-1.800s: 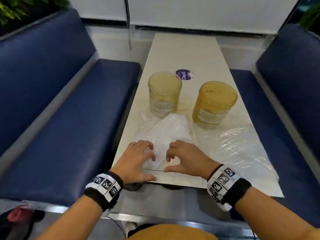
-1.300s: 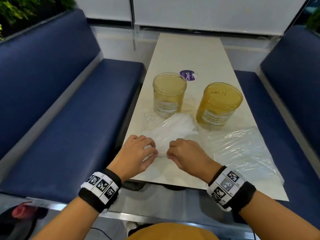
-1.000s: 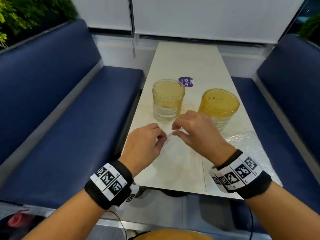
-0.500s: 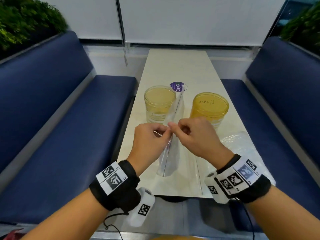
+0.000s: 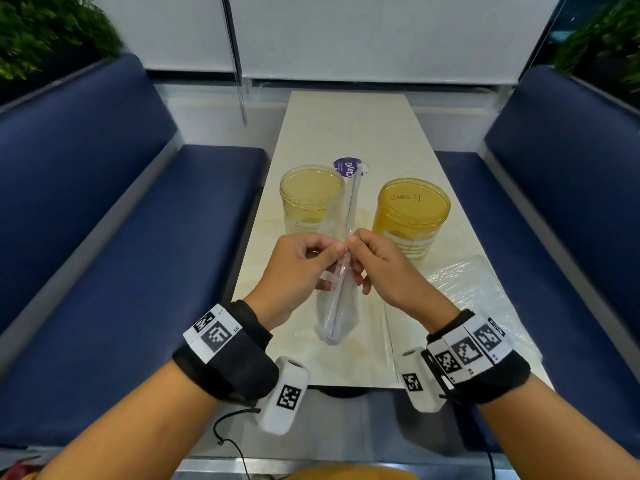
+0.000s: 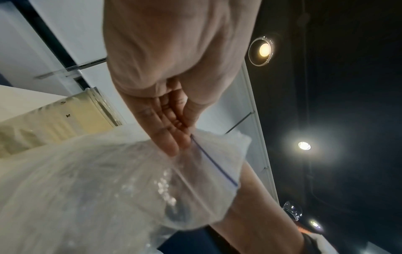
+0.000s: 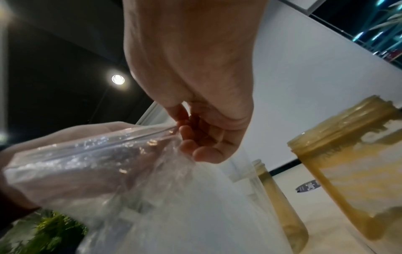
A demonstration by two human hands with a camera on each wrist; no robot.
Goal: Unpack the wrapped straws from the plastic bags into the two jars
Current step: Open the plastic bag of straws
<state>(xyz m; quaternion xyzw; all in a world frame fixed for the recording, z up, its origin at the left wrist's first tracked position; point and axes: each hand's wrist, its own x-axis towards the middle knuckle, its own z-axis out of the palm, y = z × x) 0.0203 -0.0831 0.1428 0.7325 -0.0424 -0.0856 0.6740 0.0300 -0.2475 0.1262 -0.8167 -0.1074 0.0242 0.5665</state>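
Observation:
A clear zip bag (image 5: 336, 317) hangs upright and edge-on above the near table, its zip strip uppermost. My left hand (image 5: 332, 252) and right hand (image 5: 355, 245) each pinch one side of the bag's top edge, thumbs almost touching. The left wrist view shows the fingers (image 6: 172, 137) gripping beside the blue zip line (image 6: 215, 165). In the right wrist view my fingers (image 7: 195, 142) hold the bag (image 7: 97, 171), and white wrapped straws (image 7: 156, 218) show dimly through it. Behind the bag stand a pale yellow jar (image 5: 311, 199) and an amber jar (image 5: 412, 216), both open.
A second plastic bag (image 5: 474, 296) lies flat at the right on the cream table (image 5: 346, 126). A purple sticker (image 5: 348, 168) sits between the jars. Blue bench seats (image 5: 138, 254) flank the table on both sides; its near edge is under my wrists.
Both hands took the bag by its edge, lifted it off the table and turned it upright between them. The jars and the second bag stayed put.

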